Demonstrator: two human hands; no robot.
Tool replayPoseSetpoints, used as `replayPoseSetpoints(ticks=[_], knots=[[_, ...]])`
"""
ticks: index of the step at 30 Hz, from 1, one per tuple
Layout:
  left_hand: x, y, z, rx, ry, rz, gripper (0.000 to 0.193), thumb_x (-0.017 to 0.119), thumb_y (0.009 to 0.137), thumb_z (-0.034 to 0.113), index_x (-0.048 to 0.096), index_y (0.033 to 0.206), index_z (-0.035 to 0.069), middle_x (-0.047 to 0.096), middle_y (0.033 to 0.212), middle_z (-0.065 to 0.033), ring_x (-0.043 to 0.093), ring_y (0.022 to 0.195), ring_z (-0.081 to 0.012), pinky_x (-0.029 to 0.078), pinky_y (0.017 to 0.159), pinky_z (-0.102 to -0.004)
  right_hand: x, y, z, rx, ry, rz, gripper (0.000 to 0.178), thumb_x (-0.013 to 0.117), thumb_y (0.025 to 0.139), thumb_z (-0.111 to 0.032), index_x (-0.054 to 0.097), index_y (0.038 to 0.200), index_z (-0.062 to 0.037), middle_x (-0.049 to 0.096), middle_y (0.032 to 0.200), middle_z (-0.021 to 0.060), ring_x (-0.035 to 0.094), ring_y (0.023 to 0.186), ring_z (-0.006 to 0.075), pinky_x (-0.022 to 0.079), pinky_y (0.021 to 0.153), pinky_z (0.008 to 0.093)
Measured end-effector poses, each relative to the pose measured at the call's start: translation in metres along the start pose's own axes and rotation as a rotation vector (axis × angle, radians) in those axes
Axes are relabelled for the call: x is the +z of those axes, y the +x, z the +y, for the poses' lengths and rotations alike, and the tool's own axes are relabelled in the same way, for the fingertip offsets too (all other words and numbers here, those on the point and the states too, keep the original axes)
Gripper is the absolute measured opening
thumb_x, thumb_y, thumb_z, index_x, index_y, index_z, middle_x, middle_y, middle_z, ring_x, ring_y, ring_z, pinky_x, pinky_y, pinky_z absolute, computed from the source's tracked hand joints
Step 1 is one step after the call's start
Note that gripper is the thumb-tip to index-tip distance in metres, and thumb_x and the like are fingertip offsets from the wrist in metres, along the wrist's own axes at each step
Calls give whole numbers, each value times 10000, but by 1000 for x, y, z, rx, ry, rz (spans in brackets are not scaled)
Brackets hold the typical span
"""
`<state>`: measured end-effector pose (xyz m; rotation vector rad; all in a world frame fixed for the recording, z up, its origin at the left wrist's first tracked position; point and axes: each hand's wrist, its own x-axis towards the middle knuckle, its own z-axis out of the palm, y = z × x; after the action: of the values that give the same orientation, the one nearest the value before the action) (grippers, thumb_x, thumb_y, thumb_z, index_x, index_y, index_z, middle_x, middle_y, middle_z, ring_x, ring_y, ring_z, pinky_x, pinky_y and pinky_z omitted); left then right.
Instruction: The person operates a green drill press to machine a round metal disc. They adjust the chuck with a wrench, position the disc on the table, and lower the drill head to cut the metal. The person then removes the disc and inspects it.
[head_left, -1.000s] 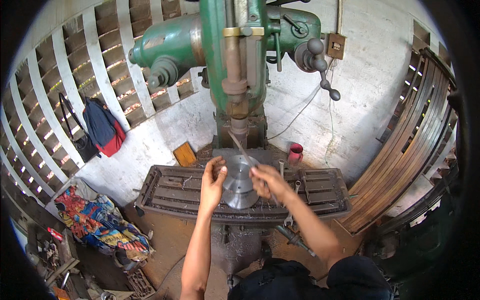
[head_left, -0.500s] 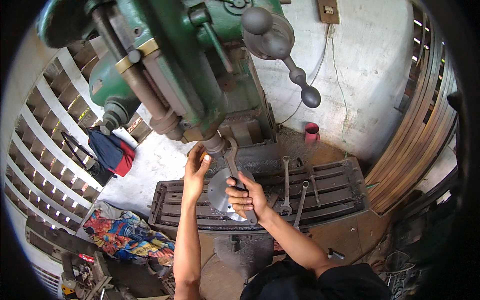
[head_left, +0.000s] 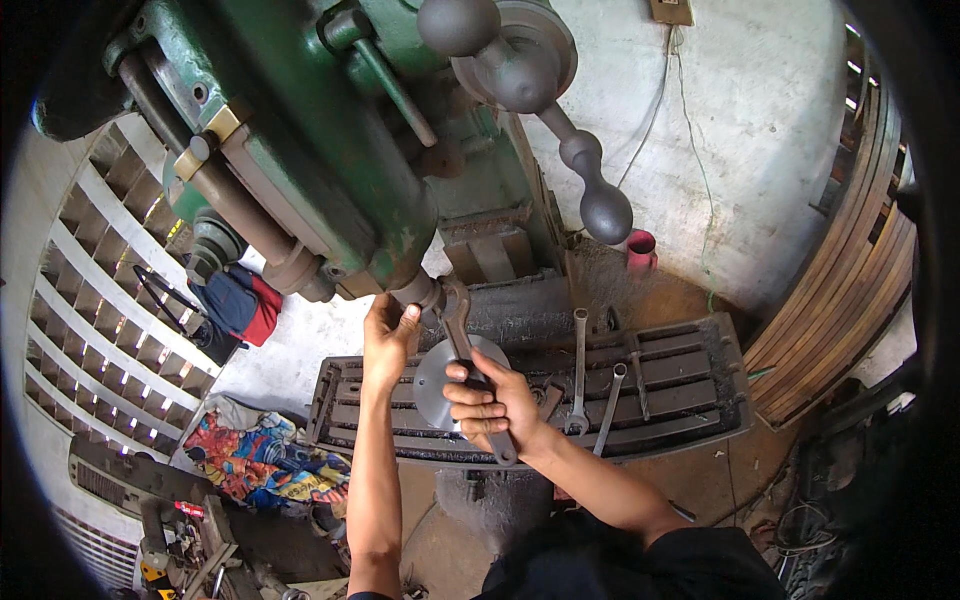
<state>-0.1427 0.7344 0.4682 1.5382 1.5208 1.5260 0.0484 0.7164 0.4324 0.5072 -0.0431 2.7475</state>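
Observation:
My right hand (head_left: 492, 402) is closed round the handle of a large open-ended wrench (head_left: 458, 325). The wrench's jaw sits at the collar (head_left: 424, 292) on the lower end of the green milling machine's spindle. From the other side my left hand (head_left: 390, 338) grasps that collar, thumb in front; its other fingers are partly hidden behind. Below the hands, a round metal disc (head_left: 432, 385) with holes lies on the slotted machine table (head_left: 680, 385), partly covered by my right hand and the wrench.
Two spanners (head_left: 580, 370) and a thin drill-like rod (head_left: 639, 385) lie on the table's right half. A ball-ended crank handle (head_left: 582, 150) juts out at upper right. Colourful cloth (head_left: 265, 455) lies at left; a red mug (head_left: 641, 252) stands by the wall.
My view has shifted, so the machine head appears larger and further left. Both hands keep their hold, and the wrench stays at the collar with little visible turn.

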Motion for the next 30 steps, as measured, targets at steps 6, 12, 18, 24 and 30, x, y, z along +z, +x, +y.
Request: replayPoseSetpoints(ticks=[6,12,18,24,30], knots=[[0,1,1,60,14,38,216,661,913,137,561,1032,-13,601,866,-26,520,782,-99,428,698,-253,-1,11,-11,28,146,1,356,406,1028,-376,460,920,-41,313,607,-61,279,402,-6,254,305,121],[0,2,2,-1,-10,27,251,668,911,157,556,1048,-21,593,857,-24,518,777,-99,435,705,-253,-18,26,58,-198,-25,176,405,389,1003,-498,460,854,-129,282,585,-75,243,415,35,207,345,183],[-9,3,8,-37,105,-6,291,678,907,176,544,1055,-35,563,838,-5,474,728,-81,395,634,-240,-29,34,74,-314,-97,231,420,338,1006,-530,424,834,-157,270,571,-74,219,413,44,196,353,198],[-11,7,3,-15,-17,-29,248,673,907,151,551,1031,-25,559,828,1,466,723,-76,389,627,-241,-13,34,46,-266,-110,136,416,336,1011,-516,432,839,-150,275,576,-74,236,411,31,209,341,178],[-12,11,-4,-1,-64,-61,257,674,900,133,559,1079,-12,577,846,0,471,728,-77,386,627,-238,-4,39,53,-234,-56,89,412,342,1012,-511,428,838,-147,299,593,-69,244,419,23,213,332,160]])
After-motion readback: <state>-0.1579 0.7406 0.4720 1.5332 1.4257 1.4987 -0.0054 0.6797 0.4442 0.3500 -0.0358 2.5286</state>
